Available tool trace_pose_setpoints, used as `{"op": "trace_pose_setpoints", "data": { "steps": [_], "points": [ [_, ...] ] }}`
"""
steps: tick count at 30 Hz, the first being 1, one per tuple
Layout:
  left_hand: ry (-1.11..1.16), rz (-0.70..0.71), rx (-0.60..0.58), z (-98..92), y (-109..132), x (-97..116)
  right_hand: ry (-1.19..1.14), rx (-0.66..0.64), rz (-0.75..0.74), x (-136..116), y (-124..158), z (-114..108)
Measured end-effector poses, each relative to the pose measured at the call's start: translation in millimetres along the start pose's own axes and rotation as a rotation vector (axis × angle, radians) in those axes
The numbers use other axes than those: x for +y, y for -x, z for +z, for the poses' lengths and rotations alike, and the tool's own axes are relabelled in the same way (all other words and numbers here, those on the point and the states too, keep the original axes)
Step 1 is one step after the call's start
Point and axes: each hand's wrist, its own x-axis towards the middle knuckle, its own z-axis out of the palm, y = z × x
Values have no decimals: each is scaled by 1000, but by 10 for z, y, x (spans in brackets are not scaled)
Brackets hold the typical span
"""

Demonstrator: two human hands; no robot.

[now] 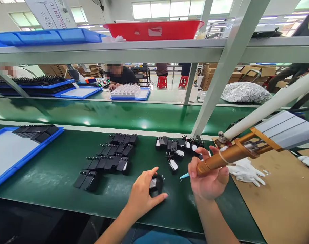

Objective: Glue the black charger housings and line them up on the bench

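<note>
My left hand (pixel 143 191) is by a small black plug adapter (pixel 157 184) on the green bench. Its thumb and forefinger are spread around the adapter and do not appear closed on it. My right hand (pixel 207 176) is wrapped around a gold cylindrical hand tool (pixel 220 161), held tilted above the bench. A thin pale blue tip (pixel 185 176) points down and left from the tool's lower end. Behind my hands lies a loose group of black adapters (pixel 172 146), some with white labels. To the left, more black adapters (pixel 106 162) are laid out in rows.
A blue-rimmed tray (pixel 27 162) at left holds several black pieces. White gloves (pixel 247 171) lie on brown cardboard (pixel 276 200) at right. A slanted grey post (pixel 220 78) and an overhead shelf with a red basin (pixel 154 29) cross the view. A person (pixel 124 76) works opposite.
</note>
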Motion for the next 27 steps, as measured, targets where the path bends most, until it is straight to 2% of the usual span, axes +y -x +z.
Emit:
{"op": "trace_pose_setpoints", "data": {
  "steps": [7, 10, 12, 14, 17, 21, 27],
  "points": [
    [229, -225, 153, 62, -71, -62, 16, 22, -15, -7, -19, 43],
    [193, -189, 245, 57, 40, -122, 18, 22, -5, -10, -5, 89],
    [139, -125, 210, 60, 124, -136, 13, 16, 6, -10, 15, 119],
    [112, -95, 110, 73, 172, -132, 9, 3, 25, -7, 41, 147],
    [161, -138, 9, 125, 157, -99, 8, -19, 38, -1, 85, 193],
    [261, -191, 18, 224, 69, 9, -4, -24, 34, -1, 138, 253],
    [218, -67, 109, 271, 18, 200, 4, -33, 15, -11, 161, 257]
  ]
}}
